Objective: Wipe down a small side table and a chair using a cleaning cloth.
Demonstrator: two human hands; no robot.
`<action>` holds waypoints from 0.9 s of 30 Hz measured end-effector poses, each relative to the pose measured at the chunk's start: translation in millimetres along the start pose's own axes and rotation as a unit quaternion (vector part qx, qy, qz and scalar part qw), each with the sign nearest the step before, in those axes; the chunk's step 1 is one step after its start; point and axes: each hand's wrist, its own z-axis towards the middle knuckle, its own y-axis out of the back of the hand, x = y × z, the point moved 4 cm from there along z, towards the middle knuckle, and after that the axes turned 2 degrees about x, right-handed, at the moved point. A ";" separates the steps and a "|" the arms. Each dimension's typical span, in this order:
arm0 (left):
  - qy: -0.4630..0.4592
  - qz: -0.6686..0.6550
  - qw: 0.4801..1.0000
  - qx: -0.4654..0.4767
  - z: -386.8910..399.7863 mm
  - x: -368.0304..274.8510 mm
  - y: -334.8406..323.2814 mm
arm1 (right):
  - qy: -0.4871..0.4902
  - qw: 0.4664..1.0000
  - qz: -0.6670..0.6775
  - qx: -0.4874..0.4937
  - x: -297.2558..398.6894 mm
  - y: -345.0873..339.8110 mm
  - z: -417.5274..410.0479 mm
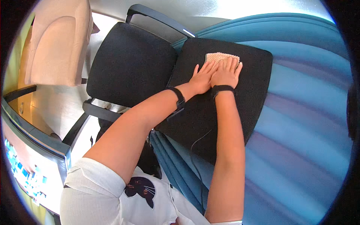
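A folded beige textured cloth (219, 56) lies flat on the black fabric backrest or seat panel (194, 112) of an office chair; which panel it is I cannot tell. My left hand (203, 80) rests with spread fingers on the cloth's lower left edge. Beside it, touching it, my right hand (226, 73) presses flat on the cloth, fingers spread. Neither hand is closed around the cloth. Black bands circle both wrists. The parts of the cloth beneath my fingers are hidden.
The chair's other black panel (132, 64) adjoins at the left, with armrests (160, 17) above and below. Blue ribbed upholstery (303, 118) lies at right. A beige padded chair (57, 50) stands upper left, a lit screen (31, 171) lower left. A thin black cable (194, 157) hangs near my right forearm.
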 end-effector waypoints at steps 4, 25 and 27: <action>-0.007 0.012 1.000 -0.026 34.2 -0.3 19.4 | 0.007 0.999 0.009 -0.053 -16.6 18.1 22.1; 0.069 0.021 0.997 0.017 23.0 71.4 -3.7 | 0.070 0.996 -0.011 -0.047 55.6 -14.1 48.0; 0.070 0.008 0.997 0.007 2.1 80.8 -22.0 | 0.102 0.995 -0.009 -0.014 74.1 -29.2 38.0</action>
